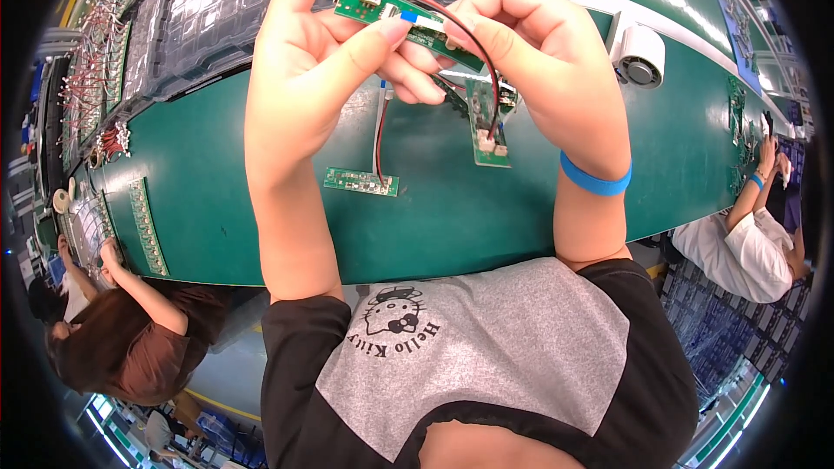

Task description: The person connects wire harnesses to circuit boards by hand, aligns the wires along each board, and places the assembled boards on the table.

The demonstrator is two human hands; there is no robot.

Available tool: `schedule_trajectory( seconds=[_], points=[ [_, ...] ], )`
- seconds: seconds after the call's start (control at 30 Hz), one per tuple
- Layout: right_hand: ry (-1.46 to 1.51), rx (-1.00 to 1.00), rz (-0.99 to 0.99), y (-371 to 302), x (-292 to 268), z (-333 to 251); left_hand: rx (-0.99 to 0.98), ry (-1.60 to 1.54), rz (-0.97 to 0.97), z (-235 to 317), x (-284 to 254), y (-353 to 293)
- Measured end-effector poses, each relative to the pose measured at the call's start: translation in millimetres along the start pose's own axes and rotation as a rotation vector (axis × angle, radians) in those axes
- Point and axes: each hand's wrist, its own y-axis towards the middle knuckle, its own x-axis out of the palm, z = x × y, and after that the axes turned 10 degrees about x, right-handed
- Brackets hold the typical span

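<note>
Above the green table [521, 208], the left hand [317, 61] and right hand [530, 56] both pinch a small green circuit board [382, 7] by its edges, a light, stiff, likely fragile piece trailing a limp red-and-black wire [486, 69].

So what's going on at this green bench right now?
A person holds a small green circuit board up over the green bench with both hands: the left hand pinches its near edge, and the right hand grips its other end. A red and black wire loops from the board down to a second board hanging below. Another board lies on the bench. Co-workers sit at either side.
</note>
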Motion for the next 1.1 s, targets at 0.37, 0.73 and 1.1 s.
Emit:
schedule_trajectory(
  seconds=[0.37,0.73,1.1],
  points=[
    [0.176,-0.06,0.054,2,5,5,-0.086,-0.179,-0.039,-2,-11,1],
    [0.161,-0.039,-0.004,0,2,1,-0.079,-0.275,-0.109,-5,-16,2],
    [0.167,-0.071,0.028,3,3,5,-0.056,-0.249,-0.122,-7,-15,1]
  ],
)
